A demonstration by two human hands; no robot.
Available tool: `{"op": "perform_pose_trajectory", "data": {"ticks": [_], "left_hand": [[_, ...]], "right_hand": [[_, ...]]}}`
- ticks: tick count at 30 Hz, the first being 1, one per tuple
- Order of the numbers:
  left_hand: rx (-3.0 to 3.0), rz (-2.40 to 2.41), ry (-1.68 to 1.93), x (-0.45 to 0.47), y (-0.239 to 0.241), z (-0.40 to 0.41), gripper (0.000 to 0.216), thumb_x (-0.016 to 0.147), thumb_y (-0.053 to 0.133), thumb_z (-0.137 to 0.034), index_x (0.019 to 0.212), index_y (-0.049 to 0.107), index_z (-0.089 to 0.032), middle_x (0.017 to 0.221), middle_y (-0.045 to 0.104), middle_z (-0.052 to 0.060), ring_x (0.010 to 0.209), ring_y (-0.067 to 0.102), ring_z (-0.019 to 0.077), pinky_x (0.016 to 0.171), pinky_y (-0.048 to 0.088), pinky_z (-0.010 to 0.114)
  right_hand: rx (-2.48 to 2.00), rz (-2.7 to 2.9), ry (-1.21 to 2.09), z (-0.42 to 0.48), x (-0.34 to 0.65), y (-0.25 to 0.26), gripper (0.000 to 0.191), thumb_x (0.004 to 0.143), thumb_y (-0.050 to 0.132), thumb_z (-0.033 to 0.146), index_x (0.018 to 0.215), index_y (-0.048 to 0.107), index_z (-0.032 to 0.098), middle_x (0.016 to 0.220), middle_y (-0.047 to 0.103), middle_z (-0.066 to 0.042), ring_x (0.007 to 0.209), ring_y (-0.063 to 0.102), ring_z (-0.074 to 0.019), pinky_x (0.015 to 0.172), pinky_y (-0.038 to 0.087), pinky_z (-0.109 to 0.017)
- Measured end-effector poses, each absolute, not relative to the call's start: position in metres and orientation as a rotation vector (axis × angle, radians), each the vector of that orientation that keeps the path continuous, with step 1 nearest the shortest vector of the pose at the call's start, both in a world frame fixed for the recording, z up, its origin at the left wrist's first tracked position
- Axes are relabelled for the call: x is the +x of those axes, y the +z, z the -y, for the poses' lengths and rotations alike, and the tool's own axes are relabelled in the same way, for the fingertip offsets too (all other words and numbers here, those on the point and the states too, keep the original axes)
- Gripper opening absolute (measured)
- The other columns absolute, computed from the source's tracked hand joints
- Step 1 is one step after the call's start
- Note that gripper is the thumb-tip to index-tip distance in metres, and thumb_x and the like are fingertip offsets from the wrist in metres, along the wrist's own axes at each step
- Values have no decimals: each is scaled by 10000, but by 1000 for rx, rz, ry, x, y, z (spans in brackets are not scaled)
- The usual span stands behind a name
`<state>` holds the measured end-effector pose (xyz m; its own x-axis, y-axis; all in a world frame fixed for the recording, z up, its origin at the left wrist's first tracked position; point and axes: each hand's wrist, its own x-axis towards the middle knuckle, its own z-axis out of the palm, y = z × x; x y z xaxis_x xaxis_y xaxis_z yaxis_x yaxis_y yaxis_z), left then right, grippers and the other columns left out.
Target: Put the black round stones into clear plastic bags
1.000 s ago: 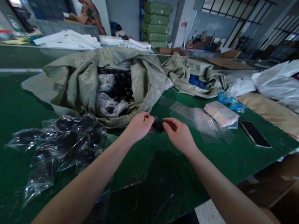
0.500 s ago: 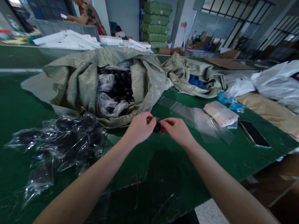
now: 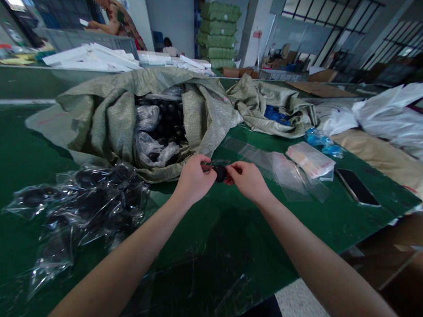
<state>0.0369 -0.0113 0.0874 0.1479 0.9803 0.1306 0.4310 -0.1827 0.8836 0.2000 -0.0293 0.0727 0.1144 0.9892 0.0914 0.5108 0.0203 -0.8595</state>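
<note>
Between my two hands is a small round black object (image 3: 220, 173), its exact kind too small to make out. Fingers of my left hand (image 3: 195, 177) pinch its left side, and something clear like plastic film shows by the fingertips. My right hand (image 3: 248, 178) is closed at its right side, with a bit of red at the fingertips. Just behind the hands lies an open woven sack (image 3: 115, 124) full of black round pieces (image 3: 168, 120) and crumpled clear plastic. Left of my left forearm is a heap of black pieces in clear bags (image 3: 89, 199).
Flat clear bags (image 3: 284, 170) and a stack of bags (image 3: 310, 161) lie to the right, beside a phone (image 3: 357, 188). Farther back are a second sack (image 3: 250, 94) with blue contents and white plastic (image 3: 402, 114). Cardboard boxes (image 3: 415, 277) stand below the green table's (image 3: 216, 260) right edge. A person (image 3: 117, 18) is beyond.
My hands stay close together at nearly the same place. More of the black object shows between them, and the left fingers have shifted slightly on it. The view has moved a little.
</note>
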Motion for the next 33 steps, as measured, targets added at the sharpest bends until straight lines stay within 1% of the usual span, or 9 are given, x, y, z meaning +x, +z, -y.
{"op": "perform_pose_trajectory", "data": {"ticks": [5,9,12,16,20,23,25,28,33], "left_hand": [[1705,-1311,1056,36,80,6,92,727,611,-121,815,606,-149,965,686,76,829,671,158,804,529,302],[1696,-1283,1064,36,75,3,54,742,612,-157,792,630,-146,883,697,67,799,666,160,796,527,304],[1711,-1267,1081,36,72,3,40,748,609,-165,770,634,-143,903,702,73,808,665,158,809,522,302],[1743,-1249,1083,36,69,1,46,757,609,-167,767,643,-139,927,702,79,811,661,155,816,516,297],[1930,-1276,1058,32,71,1,78,791,584,-171,777,657,-149,957,693,81,834,649,164,806,510,303],[2110,-1360,1021,27,79,3,98,816,572,-191,805,662,-155,876,689,79,802,637,186,786,497,328],[2145,-1420,1005,23,85,5,106,827,568,-214,824,660,-161,805,687,66,739,629,186,749,489,331],[2137,-1446,1036,20,93,8,98,834,564,-221,826,646,-169,765,684,48,686,622,171,707,479,309],[2145,-1371,1130,17,99,10,87,807,580,-174,891,600,-172,796,675,31,722,627,156,716,467,284]], "right_hand": [[-1576,1372,864,22,200,61,179,876,546,263,769,646,160,630,696,-33,556,677,-147,567,555,-258],[-1487,1230,1002,20,198,55,164,868,553,267,772,636,165,681,709,-46,572,687,-153,578,575,-270],[-1451,1174,1047,20,195,52,201,866,557,298,733,623,163,650,697,-50,550,687,-166,562,578,-285],[-1527,1159,997,19,194,52,183,841,541,246,688,604,168,602,682,-50,495,667,-172,520,562,-289],[-1771,1379,654,23,194,64,188,815,534,269,667,614,186,530,647,-31,504,651,-183,560,529,-298],[-1870,1541,221,28,192,80,191,787,552,294,637,616,195,626,676,-49,634,662,-206,664,500,-318],[-1891,1593,49,31,189,89,189,787,546,301,650,622,194,685,687,-58,680,654,-212,683,475,-318],[-1920,1642,-93,35,184,98,184,796,528,288,682,629,185,691,674,-66,664,630,-202,654,445,-303],[-1917,1721,-182,38,179,103,172,798,527,282,700,626,181,693,664,-65,639,598,-184,615,412,-280]]}}
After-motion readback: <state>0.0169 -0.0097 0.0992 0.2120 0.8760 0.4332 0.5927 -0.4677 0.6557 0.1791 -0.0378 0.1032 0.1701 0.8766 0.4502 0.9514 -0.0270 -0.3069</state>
